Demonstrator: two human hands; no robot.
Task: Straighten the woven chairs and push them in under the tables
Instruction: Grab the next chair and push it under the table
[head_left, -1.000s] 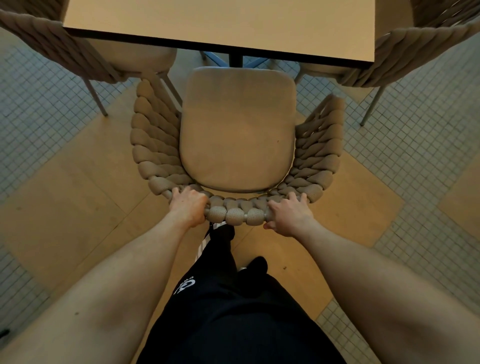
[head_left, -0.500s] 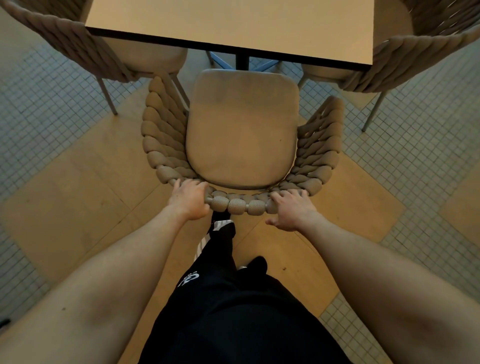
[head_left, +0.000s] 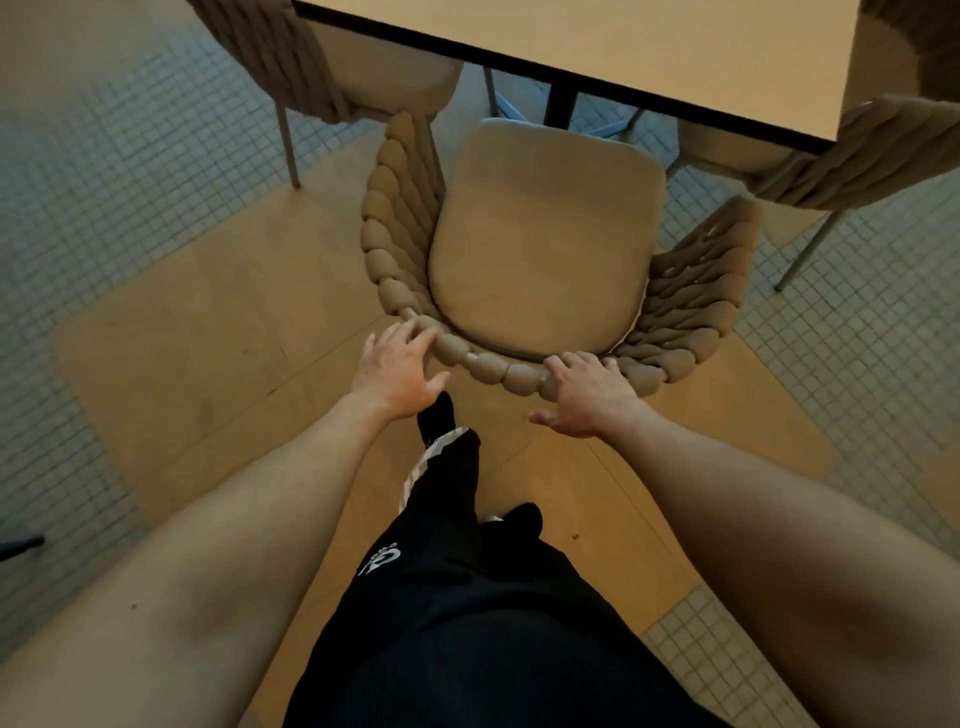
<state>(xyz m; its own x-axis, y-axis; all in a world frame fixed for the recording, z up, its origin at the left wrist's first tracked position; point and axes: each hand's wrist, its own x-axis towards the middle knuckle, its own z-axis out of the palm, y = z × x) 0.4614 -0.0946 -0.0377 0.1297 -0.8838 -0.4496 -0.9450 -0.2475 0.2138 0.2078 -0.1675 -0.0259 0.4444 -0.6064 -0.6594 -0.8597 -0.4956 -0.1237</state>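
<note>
A beige woven chair (head_left: 545, 244) with a padded seat faces the table (head_left: 623, 47), its front edge close to the table's dark rim. My left hand (head_left: 395, 369) is at the left end of the braided backrest, fingers straight and just touching the rope. My right hand (head_left: 587, 395) lies on the backrest's right part, fingers spread flat, thumb out to the left. Neither hand grips the chair.
Two more woven chairs stand at the table's sides, one at the upper left (head_left: 322, 62) and one at the upper right (head_left: 878, 150), with thin metal legs. My dark-trousered legs and black shoe (head_left: 436, 421) stand right behind the chair on tan floor panels ringed by small tiles.
Both hands have loosened from gripping the backrest to straight fingers resting on it. The chair has turned slightly and the view has shifted left, so the chair and table sit further right.
</note>
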